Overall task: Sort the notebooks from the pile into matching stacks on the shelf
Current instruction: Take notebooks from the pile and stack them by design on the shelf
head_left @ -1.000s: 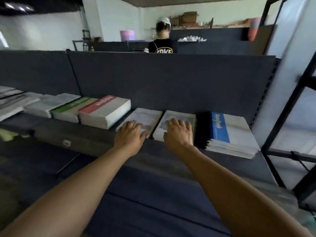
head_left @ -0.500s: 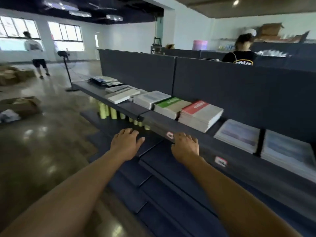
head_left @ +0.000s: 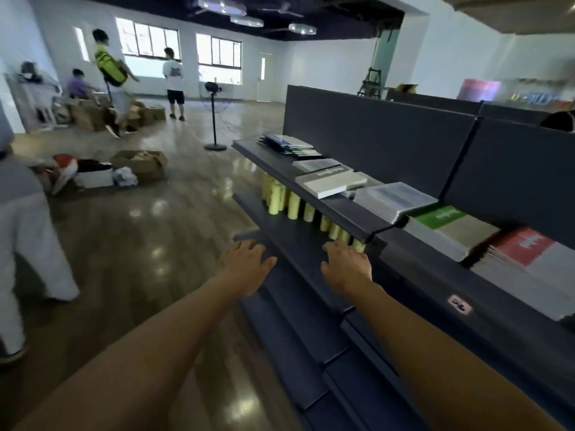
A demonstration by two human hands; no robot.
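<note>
Notebook stacks lie in a row on the dark top shelf [head_left: 348, 209]: a red-and-grey stack [head_left: 529, 259] at the right, a green-and-grey stack [head_left: 451, 225], a pale blue-grey stack [head_left: 393, 199], grey stacks [head_left: 329, 180], and a dark loose pile [head_left: 291, 146] at the far end. My left hand [head_left: 244, 264] hovers empty with spread fingers, over the lower shelf's front edge. My right hand [head_left: 347, 264] is also empty with fingers apart, over the lower shelf just below the top shelf's lip.
Yellow cylinders [head_left: 292, 202] stand in a row on the lower shelf [head_left: 298, 244] under the top one. A floor fan [head_left: 214, 119] stands beyond the shelf end. Cardboard boxes [head_left: 140, 164] and several people are on the glossy floor at left; one person [head_left: 21, 231] is close by.
My view has swung left along the shelf. Both hands left the pale notebooks at the right and now hover empty further left, below the top shelf.
</note>
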